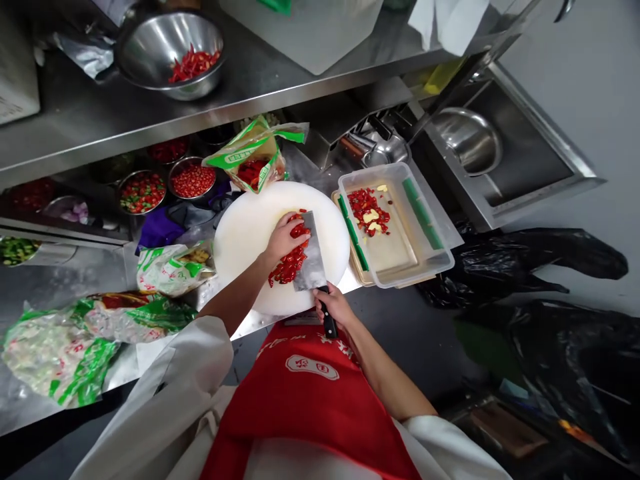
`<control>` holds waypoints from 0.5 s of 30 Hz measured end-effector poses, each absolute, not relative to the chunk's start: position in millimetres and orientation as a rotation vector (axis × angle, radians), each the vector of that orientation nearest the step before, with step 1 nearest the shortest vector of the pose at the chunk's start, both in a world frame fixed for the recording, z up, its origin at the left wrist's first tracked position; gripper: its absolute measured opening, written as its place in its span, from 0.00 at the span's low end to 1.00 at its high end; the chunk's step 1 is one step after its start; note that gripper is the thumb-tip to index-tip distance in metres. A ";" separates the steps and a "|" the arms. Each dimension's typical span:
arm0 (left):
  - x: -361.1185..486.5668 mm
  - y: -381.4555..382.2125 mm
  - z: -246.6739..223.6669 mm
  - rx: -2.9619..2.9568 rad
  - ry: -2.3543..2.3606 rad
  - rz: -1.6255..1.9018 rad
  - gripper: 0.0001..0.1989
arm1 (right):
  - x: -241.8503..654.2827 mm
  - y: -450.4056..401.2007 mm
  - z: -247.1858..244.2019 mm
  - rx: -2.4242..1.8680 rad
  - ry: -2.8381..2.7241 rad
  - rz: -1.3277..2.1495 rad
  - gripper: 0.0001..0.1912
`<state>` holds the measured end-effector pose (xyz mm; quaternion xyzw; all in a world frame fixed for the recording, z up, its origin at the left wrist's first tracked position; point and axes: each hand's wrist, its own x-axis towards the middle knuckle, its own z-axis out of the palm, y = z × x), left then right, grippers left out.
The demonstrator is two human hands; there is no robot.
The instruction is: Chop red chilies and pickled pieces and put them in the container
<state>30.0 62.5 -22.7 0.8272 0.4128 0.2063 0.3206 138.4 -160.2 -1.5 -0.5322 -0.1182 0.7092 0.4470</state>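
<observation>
A round white cutting board (240, 227) lies in the middle with a pile of cut red peppers (289, 267) on it. My right hand (334, 305) is closed round the black handle of a wide cleaver (312, 257), whose blade rests against the right side of the pile. My left hand (283, 239) lies over the upper part of the peppers, fingers spread towards the blade. Just right of the board stands a clear plastic bin (395, 257) with chopped red peppers (367, 207) and pale yellow pieces inside.
An open bag of red peppers (255, 167) stands behind the board. Metal bowls of chopped peppers (193, 179) sit under the shelf edge (210, 110). Plastic bags (173, 270) lie at the left. A sink (530, 147) and black bags (540, 260) are at the right.
</observation>
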 end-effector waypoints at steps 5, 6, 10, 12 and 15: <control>44.8 55.8 1.2 2.207 1.102 0.584 0.17 | 152.1 -162.2 11.9 -1.190 -0.261 1.787 0.19; 51.4 57.8 8.5 2.227 1.093 0.593 0.16 | 156.9 -161.0 16.4 -1.159 -0.255 1.788 0.19; 93.9 74.0 42.2 2.338 1.014 0.626 0.15 | 186.1 -153.3 37.9 -1.066 -0.238 1.751 0.19; 124.4 82.3 59.0 2.392 0.943 0.639 0.15 | 206.7 -151.1 48.5 -1.050 -0.235 1.710 0.19; 179.6 88.0 76.6 2.428 0.817 0.668 0.16 | 243.5 -153.8 61.6 -1.080 -0.239 1.617 0.19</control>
